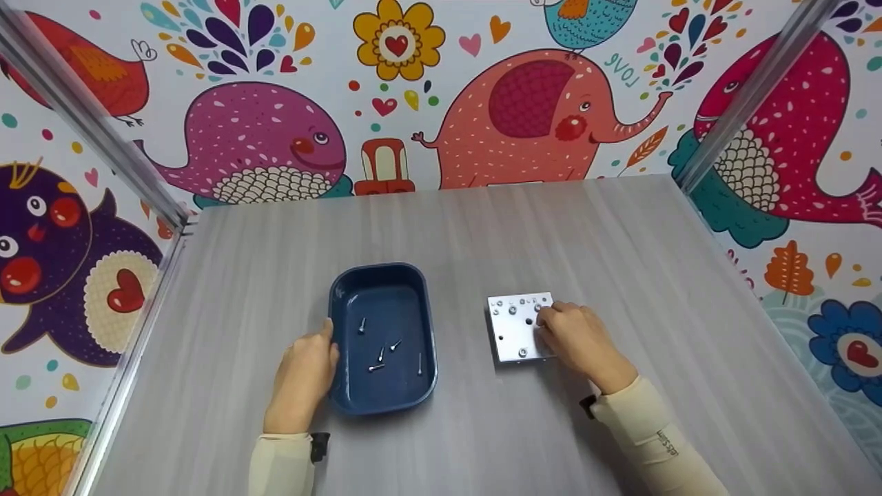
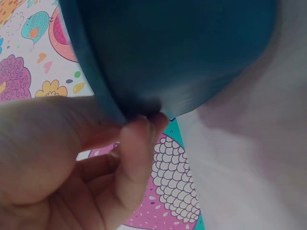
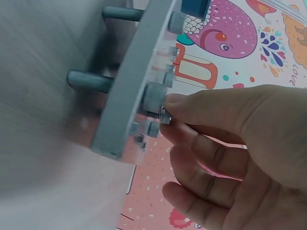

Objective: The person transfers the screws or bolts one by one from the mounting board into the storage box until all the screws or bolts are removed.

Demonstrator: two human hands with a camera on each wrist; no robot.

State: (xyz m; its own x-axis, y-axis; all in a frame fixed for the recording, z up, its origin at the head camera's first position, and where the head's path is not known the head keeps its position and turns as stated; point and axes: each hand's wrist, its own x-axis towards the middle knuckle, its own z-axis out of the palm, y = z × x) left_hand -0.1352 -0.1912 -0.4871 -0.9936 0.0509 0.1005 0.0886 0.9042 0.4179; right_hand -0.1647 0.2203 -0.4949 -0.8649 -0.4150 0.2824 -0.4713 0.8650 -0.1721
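Note:
In the head view, my left hand (image 1: 302,375) grips the left wall of a deep blue plastic tray (image 1: 393,303). The left wrist view has its thumb and fingers pinching the tray's rim (image 2: 98,81). Several loose screws (image 1: 376,368) lie scattered on the tray floor. My right hand (image 1: 582,341) is at the right side of a square metal plate (image 1: 513,336) with holes and bolt heads. Up close, thumb and forefinger pinch a small screw (image 3: 166,116) at the plate's face, its thread partly showing beside a larger bolt head (image 3: 155,97). Whether its tip is in a hole is hidden.
Bolt shanks (image 3: 91,81) stick out from the plate's underside and hold it above the grey wood-grain table (image 1: 455,427). Printed cartoon walls (image 1: 413,103) and metal frame posts (image 1: 103,124) enclose the table's back and sides. Both sleeves are cream.

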